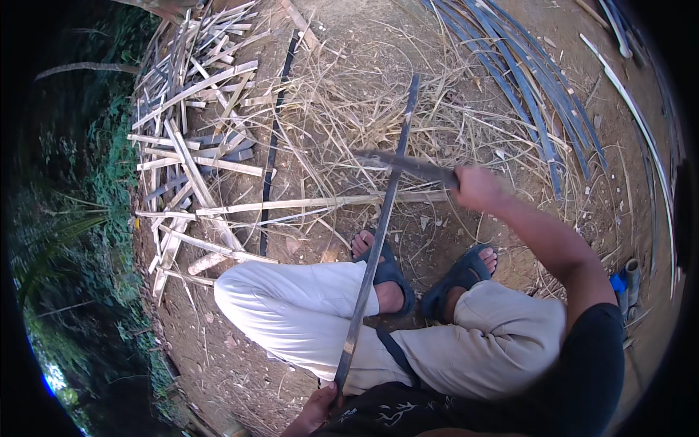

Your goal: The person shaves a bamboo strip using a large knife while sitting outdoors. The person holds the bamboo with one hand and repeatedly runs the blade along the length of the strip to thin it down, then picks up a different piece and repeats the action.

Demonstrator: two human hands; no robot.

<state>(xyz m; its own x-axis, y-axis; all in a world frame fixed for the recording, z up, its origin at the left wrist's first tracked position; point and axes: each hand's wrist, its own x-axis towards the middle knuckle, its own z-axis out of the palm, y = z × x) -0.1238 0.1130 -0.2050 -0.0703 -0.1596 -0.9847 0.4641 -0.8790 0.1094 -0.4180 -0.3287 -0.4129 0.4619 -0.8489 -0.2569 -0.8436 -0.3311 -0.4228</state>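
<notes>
My left hand (318, 408), low at the lap, is closed around the near end of a long dark strip (371, 269), which looks like split bamboo. The strip slants up over my trouser leg and past my sandals, its far end above the shavings. My right hand (480, 189) grips the handle of a large knife (419, 169) with a dark, broad blade. That blade lies across the upper part of the strip, its tip pointing left and slightly blurred. Whether its edge touches the strip I cannot tell.
Split pale sticks (196, 160) lie in a heap at the left beside green plants (116, 240). Thin curled shavings (364, 116) cover the ground ahead. Several long dark strips (524, 87) lie at the upper right, near a pale curved strip (641, 124). Short grey tubes (633, 280) are at the right.
</notes>
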